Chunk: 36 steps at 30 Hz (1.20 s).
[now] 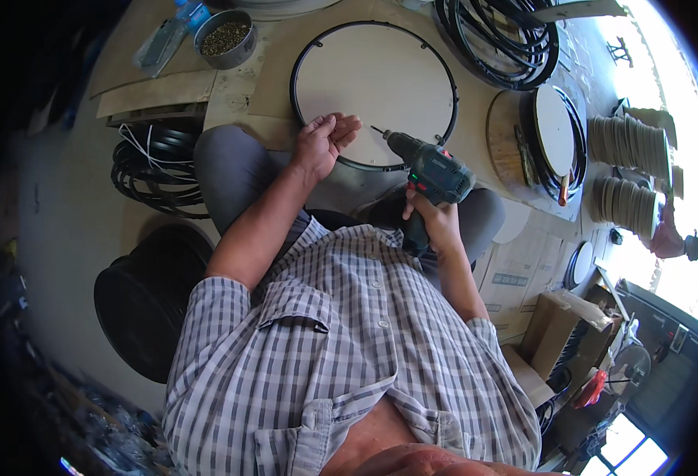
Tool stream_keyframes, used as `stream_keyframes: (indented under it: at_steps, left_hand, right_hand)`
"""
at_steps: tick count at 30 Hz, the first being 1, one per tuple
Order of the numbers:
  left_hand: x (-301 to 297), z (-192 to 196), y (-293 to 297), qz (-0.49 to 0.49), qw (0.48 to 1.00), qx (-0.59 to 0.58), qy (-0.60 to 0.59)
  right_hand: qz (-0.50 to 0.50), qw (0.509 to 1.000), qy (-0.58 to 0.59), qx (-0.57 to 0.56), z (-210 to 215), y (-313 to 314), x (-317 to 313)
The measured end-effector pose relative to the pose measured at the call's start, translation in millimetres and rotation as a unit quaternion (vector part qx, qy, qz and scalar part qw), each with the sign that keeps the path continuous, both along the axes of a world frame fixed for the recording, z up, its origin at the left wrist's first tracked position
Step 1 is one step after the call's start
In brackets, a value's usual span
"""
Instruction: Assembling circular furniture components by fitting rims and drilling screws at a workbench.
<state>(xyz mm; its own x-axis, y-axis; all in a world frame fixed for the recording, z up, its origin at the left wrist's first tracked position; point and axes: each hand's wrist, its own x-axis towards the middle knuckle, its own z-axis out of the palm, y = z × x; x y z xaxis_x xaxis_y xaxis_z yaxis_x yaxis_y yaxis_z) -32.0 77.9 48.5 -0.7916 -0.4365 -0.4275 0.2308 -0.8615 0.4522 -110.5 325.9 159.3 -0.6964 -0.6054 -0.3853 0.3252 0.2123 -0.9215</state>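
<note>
- Flattened cardboard sheets [230,83] are covering the pale floor [63,206].
- Strong daylight is flooding in at the far right.
- Black hoops [154,170] are lying left; stacked round discs [626,143] are sitting right.

At the centre of the frame, the right hand [436,222] grips a green cordless drill [432,170], its bit aimed at the black rim of a round white disc [374,83]. The left hand [323,143] rests, fingers curled, on the disc's lower edge. A metal bowl of screws [226,37] sits upper left.
</note>
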Motion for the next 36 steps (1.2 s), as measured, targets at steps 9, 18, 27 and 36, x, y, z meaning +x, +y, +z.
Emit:
stream_keyframes:
  at_steps: [9, 18, 27, 36]
  left_hand:
    - [21.6, -15.1, 10.3, -0.022, 0.999, 0.016, -0.039]
    - [30.5, -11.3, 22.4, 0.014, 0.999, -0.014, -0.047]
    - [29.0, -8.6, 20.8, 0.002, 0.993, 0.101, 0.067]
    - [26.9, 7.0, 25.5, 0.006, 0.993, 0.100, 0.064]
  right_hand:
    - [0.060, 0.997, 0.015, -0.041, 3.5, -8.9, 18.0]
    - [0.058, 0.998, 0.024, -0.028, 8.6, -12.8, 21.1]
    - [0.100, 0.994, 0.036, -0.011, 8.6, -12.5, 14.8]
    - [0.108, 0.994, 0.032, -0.003, 17.9, -16.2, 14.3]
